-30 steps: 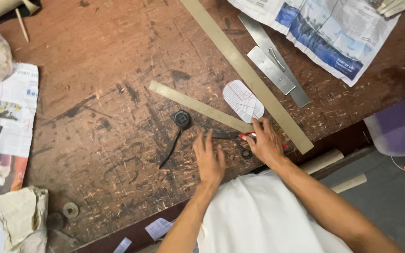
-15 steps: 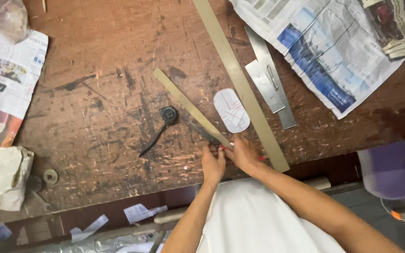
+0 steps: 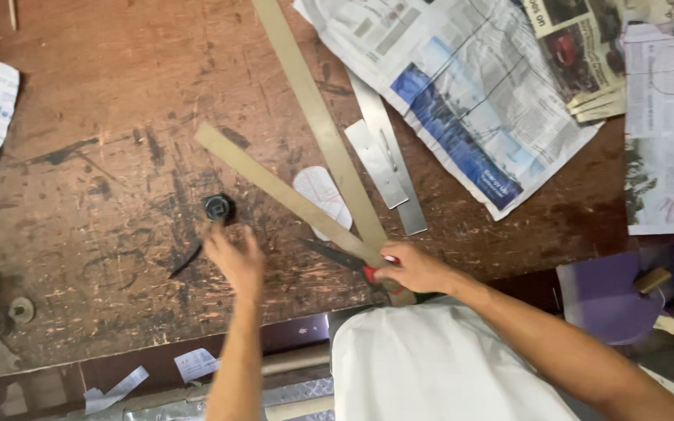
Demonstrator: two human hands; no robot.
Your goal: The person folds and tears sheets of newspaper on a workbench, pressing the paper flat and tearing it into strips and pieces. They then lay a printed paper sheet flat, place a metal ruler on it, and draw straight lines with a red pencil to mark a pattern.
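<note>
Right hand (image 3: 415, 269) is clamped around the red handles of 1 pair of scissors (image 3: 345, 261), blades lying against the shorter of 2 tan strips (image 3: 274, 187). Left hand (image 3: 234, 261) is loose, fingers spread, holding nothing, just below 1 black round knob (image 3: 218, 207). 2 grey metal pieces (image 3: 384, 160) sit beside the longer strip (image 3: 313, 117) on the wooden table (image 3: 103, 93).

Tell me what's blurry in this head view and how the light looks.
Head view: the left hand is smeared by motion blur near the black knob; the right hand, gripping the red-handled scissors, is sharper. Light is soft and even over the wooden table, with faint shadows; the metal strips show only a dull sheen.
</note>
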